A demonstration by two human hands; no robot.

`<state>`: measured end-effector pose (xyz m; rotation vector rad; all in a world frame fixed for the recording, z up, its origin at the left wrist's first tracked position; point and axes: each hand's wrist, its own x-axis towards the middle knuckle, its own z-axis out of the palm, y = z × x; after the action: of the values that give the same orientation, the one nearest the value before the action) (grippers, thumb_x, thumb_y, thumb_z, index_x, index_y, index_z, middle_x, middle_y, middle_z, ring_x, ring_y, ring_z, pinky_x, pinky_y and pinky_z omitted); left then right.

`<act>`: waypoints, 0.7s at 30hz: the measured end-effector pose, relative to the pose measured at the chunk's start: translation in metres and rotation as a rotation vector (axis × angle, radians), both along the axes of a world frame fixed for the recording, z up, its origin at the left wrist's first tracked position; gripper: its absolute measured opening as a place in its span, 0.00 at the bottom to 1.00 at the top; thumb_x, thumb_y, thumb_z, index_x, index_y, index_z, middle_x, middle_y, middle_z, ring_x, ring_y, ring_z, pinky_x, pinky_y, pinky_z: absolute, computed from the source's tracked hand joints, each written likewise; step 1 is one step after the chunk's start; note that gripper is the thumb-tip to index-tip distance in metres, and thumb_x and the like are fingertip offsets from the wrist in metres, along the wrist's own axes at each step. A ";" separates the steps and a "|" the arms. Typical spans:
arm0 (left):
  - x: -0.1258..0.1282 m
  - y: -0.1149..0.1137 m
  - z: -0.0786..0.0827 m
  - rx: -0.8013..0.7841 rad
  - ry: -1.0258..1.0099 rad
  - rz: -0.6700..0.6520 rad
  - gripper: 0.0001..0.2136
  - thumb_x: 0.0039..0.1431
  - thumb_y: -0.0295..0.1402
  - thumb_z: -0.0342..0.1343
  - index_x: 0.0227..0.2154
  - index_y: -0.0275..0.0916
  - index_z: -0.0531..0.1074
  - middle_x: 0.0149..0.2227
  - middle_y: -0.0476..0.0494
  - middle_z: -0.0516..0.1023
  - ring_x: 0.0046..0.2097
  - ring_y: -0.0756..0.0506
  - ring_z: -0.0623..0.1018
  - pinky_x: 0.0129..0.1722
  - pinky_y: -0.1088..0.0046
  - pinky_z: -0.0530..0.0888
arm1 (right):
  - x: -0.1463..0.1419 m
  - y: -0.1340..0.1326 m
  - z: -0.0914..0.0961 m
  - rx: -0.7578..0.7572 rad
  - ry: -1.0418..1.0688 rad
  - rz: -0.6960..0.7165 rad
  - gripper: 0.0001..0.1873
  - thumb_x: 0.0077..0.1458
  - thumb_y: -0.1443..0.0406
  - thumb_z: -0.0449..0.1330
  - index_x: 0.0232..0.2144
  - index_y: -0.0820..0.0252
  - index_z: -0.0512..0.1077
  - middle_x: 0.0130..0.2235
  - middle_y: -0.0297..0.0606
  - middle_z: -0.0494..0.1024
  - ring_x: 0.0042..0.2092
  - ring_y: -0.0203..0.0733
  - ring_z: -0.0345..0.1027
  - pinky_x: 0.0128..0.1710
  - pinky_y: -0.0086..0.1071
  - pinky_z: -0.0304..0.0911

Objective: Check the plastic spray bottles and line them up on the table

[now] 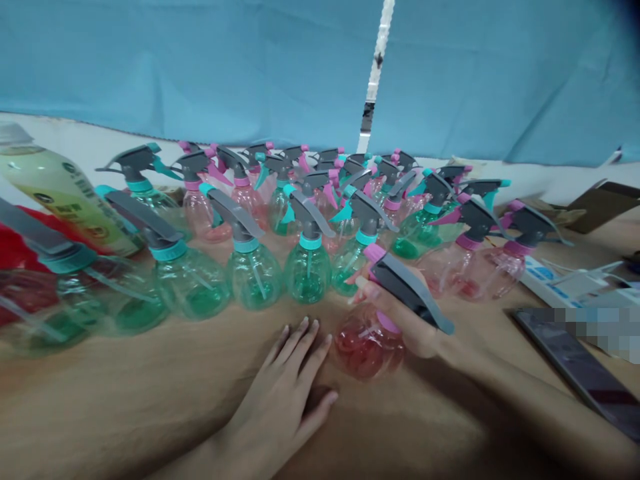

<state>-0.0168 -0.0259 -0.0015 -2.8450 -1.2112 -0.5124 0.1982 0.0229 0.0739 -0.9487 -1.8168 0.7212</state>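
My right hand [407,320] is wrapped round the neck and trigger of a pink spray bottle [367,347] with a grey and pink head. The bottle leans a little, its round clear body low over the wooden table [165,407]; whether its base touches cannot be made out. Flat on the tabletop, just left of that bottle, lies my left hand [290,390], fingers stretched out and holding nothing. Beyond it a green spray bottle [309,270] with a turquoise collar stands upright in a row of similar green ones.
Several more pink and green spray bottles [245,193] crowd the back. At the left stands a large labelled bottle [60,187] near something red [30,233]. A dark phone [575,367] lies at the right, by a white box [555,277]. Blue cloth [200,67] hangs behind.
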 end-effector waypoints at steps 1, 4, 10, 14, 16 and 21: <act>0.000 0.000 0.000 0.000 -0.002 0.000 0.26 0.63 0.42 0.51 0.61 0.35 0.58 0.64 0.34 0.59 0.63 0.36 0.61 0.60 0.52 0.59 | 0.000 0.000 0.001 0.000 0.001 0.011 0.13 0.60 0.55 0.55 0.28 0.56 0.69 0.22 0.29 0.65 0.25 0.35 0.61 0.31 0.34 0.60; 0.000 0.000 -0.001 0.002 -0.001 0.000 0.26 0.64 0.42 0.51 0.61 0.36 0.58 0.64 0.35 0.59 0.63 0.36 0.61 0.60 0.52 0.58 | 0.000 0.001 0.004 -0.013 0.026 0.056 0.10 0.59 0.56 0.56 0.31 0.54 0.70 0.24 0.29 0.68 0.26 0.36 0.63 0.35 0.36 0.63; 0.000 0.000 -0.003 0.009 0.010 0.001 0.26 0.63 0.41 0.52 0.61 0.35 0.59 0.64 0.34 0.59 0.63 0.36 0.60 0.60 0.53 0.58 | -0.005 -0.002 0.004 -0.031 0.136 0.039 0.04 0.58 0.60 0.58 0.35 0.53 0.70 0.43 0.35 0.76 0.45 0.41 0.70 0.47 0.37 0.63; 0.001 -0.001 -0.003 0.012 -0.003 0.002 0.26 0.63 0.41 0.52 0.61 0.35 0.58 0.63 0.34 0.59 0.63 0.36 0.61 0.60 0.52 0.58 | -0.005 -0.004 0.003 -0.016 0.134 0.042 0.04 0.57 0.62 0.59 0.32 0.55 0.69 0.44 0.35 0.76 0.43 0.41 0.71 0.44 0.37 0.65; 0.001 -0.001 -0.002 0.002 -0.008 0.005 0.26 0.63 0.41 0.51 0.61 0.37 0.58 0.64 0.36 0.59 0.63 0.36 0.61 0.60 0.52 0.58 | -0.005 -0.005 0.002 -0.027 0.128 0.026 0.04 0.57 0.61 0.59 0.34 0.55 0.70 0.43 0.35 0.76 0.39 0.40 0.71 0.39 0.36 0.66; 0.001 0.000 -0.003 0.009 -0.008 0.003 0.26 0.63 0.41 0.51 0.61 0.36 0.59 0.64 0.35 0.59 0.63 0.36 0.61 0.60 0.52 0.59 | -0.005 -0.004 0.001 -0.021 0.150 0.022 0.08 0.55 0.61 0.61 0.39 0.55 0.71 0.43 0.37 0.77 0.43 0.42 0.72 0.42 0.37 0.68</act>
<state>-0.0157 -0.0258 -0.0041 -2.8366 -1.2108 -0.5285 0.1932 0.0193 0.0747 -0.8666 -1.6937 0.8048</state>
